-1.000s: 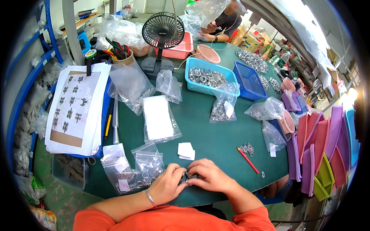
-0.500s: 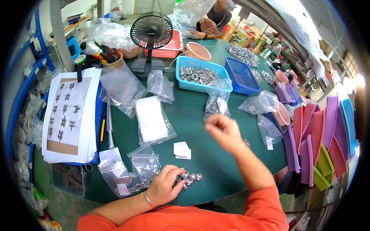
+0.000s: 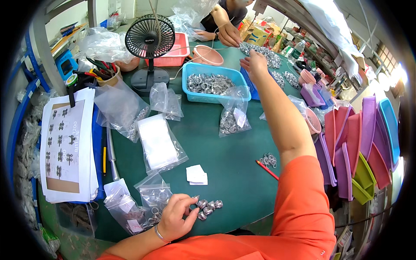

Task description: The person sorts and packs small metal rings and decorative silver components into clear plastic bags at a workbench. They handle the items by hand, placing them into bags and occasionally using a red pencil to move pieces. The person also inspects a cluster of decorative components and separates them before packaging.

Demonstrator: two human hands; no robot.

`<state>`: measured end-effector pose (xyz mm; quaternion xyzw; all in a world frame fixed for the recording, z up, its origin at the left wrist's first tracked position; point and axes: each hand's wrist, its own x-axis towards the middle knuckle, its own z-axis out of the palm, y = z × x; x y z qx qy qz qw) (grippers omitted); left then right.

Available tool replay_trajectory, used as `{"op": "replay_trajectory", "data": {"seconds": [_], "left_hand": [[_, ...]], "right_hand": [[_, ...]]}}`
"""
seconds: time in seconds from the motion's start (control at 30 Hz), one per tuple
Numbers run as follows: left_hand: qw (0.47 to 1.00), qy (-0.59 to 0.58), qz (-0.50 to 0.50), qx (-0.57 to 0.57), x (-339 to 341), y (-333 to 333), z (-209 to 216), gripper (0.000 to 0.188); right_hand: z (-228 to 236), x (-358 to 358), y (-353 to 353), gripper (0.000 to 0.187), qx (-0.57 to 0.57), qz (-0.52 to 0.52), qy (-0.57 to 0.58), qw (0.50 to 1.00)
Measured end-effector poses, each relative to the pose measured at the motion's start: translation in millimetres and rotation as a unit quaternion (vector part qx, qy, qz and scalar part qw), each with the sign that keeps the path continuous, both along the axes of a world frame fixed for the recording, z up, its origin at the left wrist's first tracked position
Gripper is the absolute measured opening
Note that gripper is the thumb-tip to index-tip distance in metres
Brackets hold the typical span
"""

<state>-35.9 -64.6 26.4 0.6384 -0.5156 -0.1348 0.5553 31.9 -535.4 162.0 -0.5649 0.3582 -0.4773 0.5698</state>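
Observation:
My left hand (image 3: 175, 216) rests at the near edge of the table, thumb and fingers curled in a pinch around a small metal ring (image 3: 193, 206). Right beside its fingertips lies a small cluster of shiny metal rings (image 3: 209, 208). My right arm stretches far across the table; the right hand (image 3: 255, 64) hovers over the dark blue basket (image 3: 250, 83), fingers apart and no object visible in them. Beyond it, a pile of silver rings (image 3: 271, 58) lies on the table. A co-worker's hand (image 3: 229, 34) reaches to that pile's edge.
A light blue basket (image 3: 185, 89) of rings stands mid-table, a bagged lot of rings (image 3: 234, 123) before it. White slips (image 3: 196, 175), a red pencil (image 3: 267, 170) and loose rings (image 3: 268, 160) lie nearer. Left are a black fan (image 3: 149, 39) and papers (image 3: 89, 173); right, stacked bins (image 3: 346, 143).
My right hand has moved from mid-table far forward to the dark blue basket. My left hand stays by the ring cluster. The co-worker's hand has reached to the ring pile. The view has shifted slightly.

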Motion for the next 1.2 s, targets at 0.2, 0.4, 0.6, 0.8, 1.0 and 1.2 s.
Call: {"op": "replay_trajectory", "data": {"seconds": [0.2,0.4,0.6,0.8,1.0,1.2], "left_hand": [[1.000,0.006,-0.005,-0.017,3,1,3,0.032],[0.999,0.014,-0.008,-0.037,2,-1,-1,0.030],[0.999,0.030,-0.004,-0.024,2,0,0,0.026],[0.973,0.226,-0.002,-0.047,5,1,-12,0.030],[0.868,0.484,-0.035,-0.106,15,-6,-5,0.051],[0.864,0.493,0.001,-0.101,23,-5,-6,0.030]], "right_hand": [[-5,15,4,0.026,-0.044,0.049,-0.055,0.996],[-8,-6,10,0.026,-0.046,0.074,-0.085,0.993],[-19,-47,56,0.027,0.034,0.262,-0.104,0.959],[-39,-84,132,0.027,0.117,0.476,-0.100,0.866],[-60,-112,213,0.024,0.048,0.560,0.077,0.823],[-84,-126,270,0.033,-0.063,0.581,0.156,0.796]]}}
